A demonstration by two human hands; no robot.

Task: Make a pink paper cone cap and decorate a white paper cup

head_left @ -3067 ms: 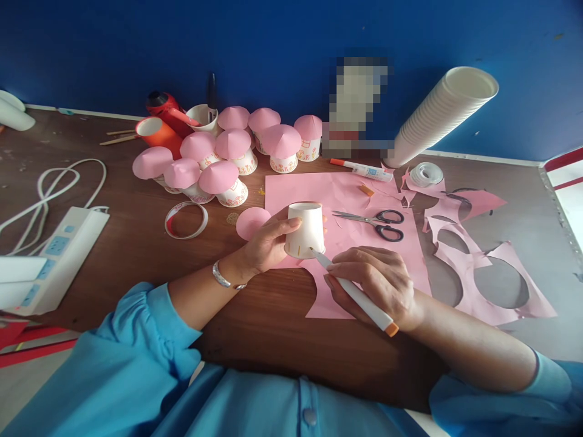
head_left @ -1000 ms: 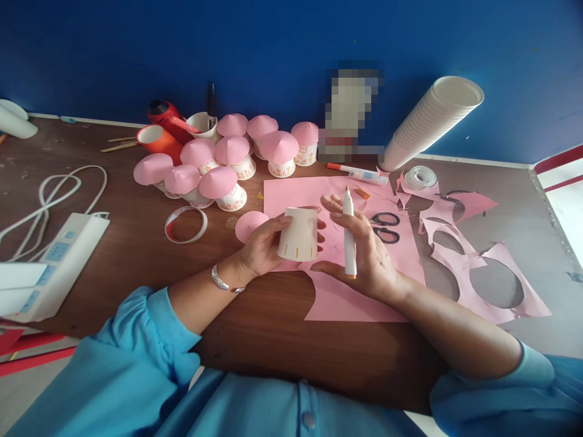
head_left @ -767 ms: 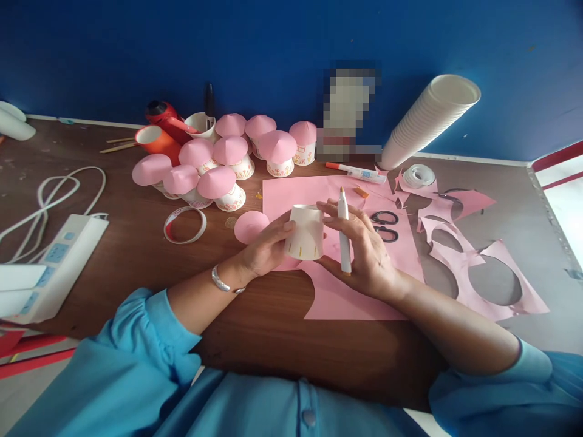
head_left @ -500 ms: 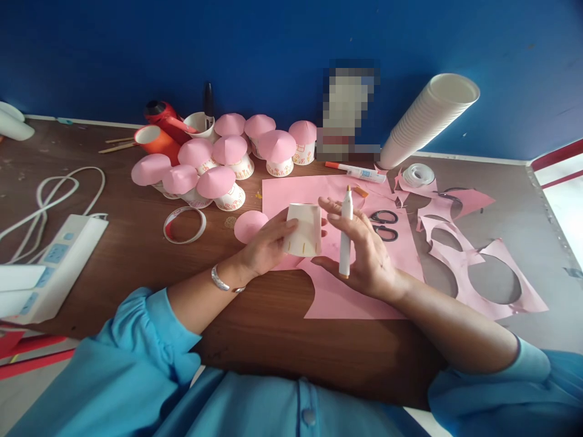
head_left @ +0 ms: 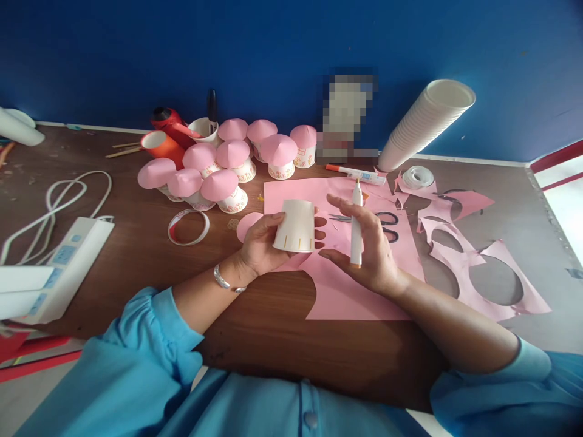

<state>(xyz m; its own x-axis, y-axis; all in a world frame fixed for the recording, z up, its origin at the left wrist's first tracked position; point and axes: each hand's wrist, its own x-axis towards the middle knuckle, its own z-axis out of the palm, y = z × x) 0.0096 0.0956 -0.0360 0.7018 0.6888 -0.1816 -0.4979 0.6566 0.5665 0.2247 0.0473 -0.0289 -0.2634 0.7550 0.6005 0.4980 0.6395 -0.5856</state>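
Note:
My left hand point(head_left: 268, 243) grips a white paper cup point(head_left: 296, 226) upside down, thumb on the near side and fingers behind it. Short yellow-brown strokes run along the cup's lower rim. To the right, my right hand point(head_left: 371, 246) holds a white marker point(head_left: 356, 227), its tip pointing up and away from the cup. The fingers and thumb of that hand are spread apart around the marker. Scissors point(head_left: 387, 226) with black handles lie behind the right hand on a pink paper sheet point(head_left: 355, 297). A pink paper disc point(head_left: 249, 226) is partly hidden behind the left hand.
Several decorated cups with pink cone roofs point(head_left: 232, 153) stand at the back. A tall leaning stack of cups point(head_left: 423, 127), a tape roll point(head_left: 418, 177) and pink cut-outs point(head_left: 492, 279) are on the right. A tape ring point(head_left: 188, 227) and a power strip point(head_left: 75, 267) lie left.
The cup has turned and tilted in my left hand, so different yellow-brown strokes show. My right hand and the marker have shifted slightly right, away from the cup.

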